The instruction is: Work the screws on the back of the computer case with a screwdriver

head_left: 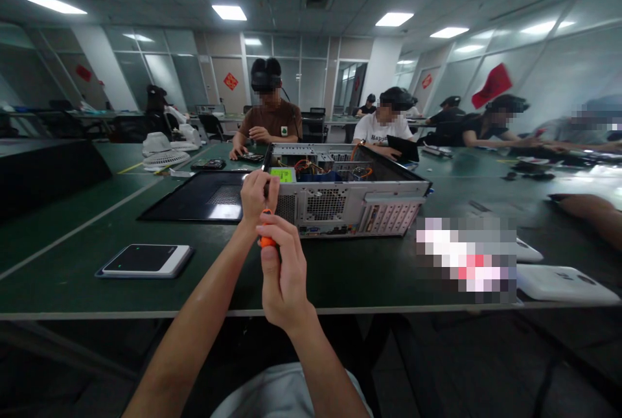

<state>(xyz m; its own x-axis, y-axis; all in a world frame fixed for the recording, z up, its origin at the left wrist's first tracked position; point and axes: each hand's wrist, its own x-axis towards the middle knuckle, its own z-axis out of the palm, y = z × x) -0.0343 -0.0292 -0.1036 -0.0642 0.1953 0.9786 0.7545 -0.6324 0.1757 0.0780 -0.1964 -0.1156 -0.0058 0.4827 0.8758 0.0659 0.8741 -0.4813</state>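
An open desktop computer case [359, 194] lies on its side on the table, its rear panel facing me. Wires and a part with a bright green label [282, 175] show inside it. My right hand [286, 269] is wrapped around the orange handle of a screwdriver [267, 238], pointing away from me toward the case's left rear corner. Just beyond, my left hand [255, 196] is closed at that corner, around where the screwdriver's front end lies. What its fingers pinch is hidden. A black side panel [194, 196] lies flat left of the case.
A white-edged device with a dark top [146, 260] lies at the front left. White fans [165, 157] stand farther back. At the right are a white device [566, 283] and another person's arm [590, 214]. People work across the table.
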